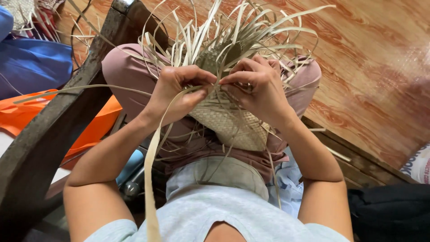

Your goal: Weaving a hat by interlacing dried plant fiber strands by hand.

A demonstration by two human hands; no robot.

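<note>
Head cam, center frame: left hand (179, 92) and right hand (257, 87) are both closed up, pinching pale straw strips (233, 31) on a half-woven mat (228, 123) sitting on the lap. Wooden floor (371, 67) fills the upper right.

We see a light blue-grey short-sleeved top (210, 215) with a scooped neckline; sleeve hems sit high on the upper arms, forearms bare. Below it, dusty mauve-pink trousers (130, 76) cover both legs, fabric smooth with soft folds at the lap. A paler checked or fine-patterned cloth (286, 179) shows by our right hip, possibly part of the top, hard to tell. Left hand (179, 92) and right hand (260, 87) are bare: we spot no gloves, and any ring is too blurred to confirm.
</note>
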